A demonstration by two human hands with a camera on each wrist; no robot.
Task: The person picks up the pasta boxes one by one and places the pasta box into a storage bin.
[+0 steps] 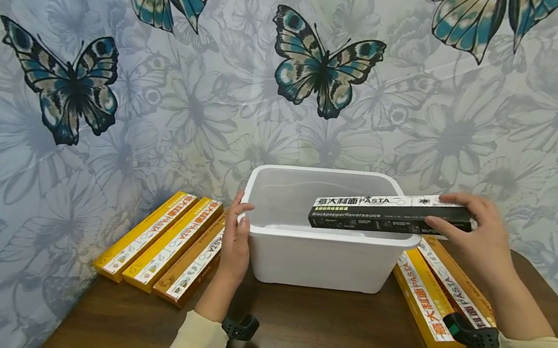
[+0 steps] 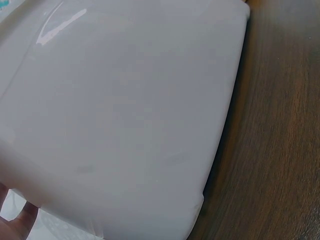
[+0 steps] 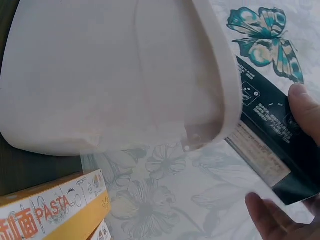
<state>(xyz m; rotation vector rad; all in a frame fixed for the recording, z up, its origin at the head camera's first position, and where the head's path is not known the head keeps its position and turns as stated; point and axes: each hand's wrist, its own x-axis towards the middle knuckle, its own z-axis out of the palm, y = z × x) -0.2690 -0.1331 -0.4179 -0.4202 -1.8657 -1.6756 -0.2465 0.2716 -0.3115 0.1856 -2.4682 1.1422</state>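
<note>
My right hand [image 1: 484,240] pinches one end of a black pasta box [image 1: 376,215], thumb on its near side and fingers over the top. The box lies nearly level above the right part of a white plastic bin [image 1: 320,262], its far end over the opening. In the right wrist view, the dark box [image 3: 270,130] shows past the bin's rim, between thumb and fingers. At the bin's left end, my left hand [image 1: 236,243] holds the rim. Its fingertips [image 2: 27,215] show at the rim in the left wrist view.
Left of the bin lie two yellow pasta boxes [image 1: 145,235] and an orange-brown one [image 1: 190,263]. More boxes, including a yellow one [image 1: 428,301], lie under my right forearm. Butterfly-patterned wallpaper [image 1: 201,113] stands close behind the brown wooden table [image 1: 307,343].
</note>
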